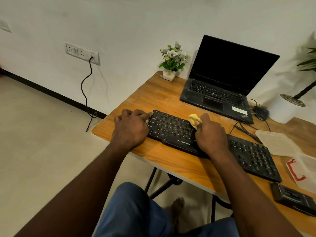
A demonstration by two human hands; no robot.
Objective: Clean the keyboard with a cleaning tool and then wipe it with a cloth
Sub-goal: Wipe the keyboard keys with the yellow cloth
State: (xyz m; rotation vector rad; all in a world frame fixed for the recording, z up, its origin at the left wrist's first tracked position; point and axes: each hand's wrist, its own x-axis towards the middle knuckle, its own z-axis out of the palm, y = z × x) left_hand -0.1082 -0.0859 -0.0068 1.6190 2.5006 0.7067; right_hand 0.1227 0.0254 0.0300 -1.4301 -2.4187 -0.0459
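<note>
I press my left hand (pixel 132 129) flat on the left end of the Zebronics keyboard (pixel 172 132) while my right hand (pixel 211 134) squeezes yellow cleaning putty (pixel 194 119) onto its middle keys, so I think dabbing comes next.

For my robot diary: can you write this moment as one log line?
left hand: steadies black keyboard | right hand: presses yellow putty lump on keys | cloth: unseen
</note>
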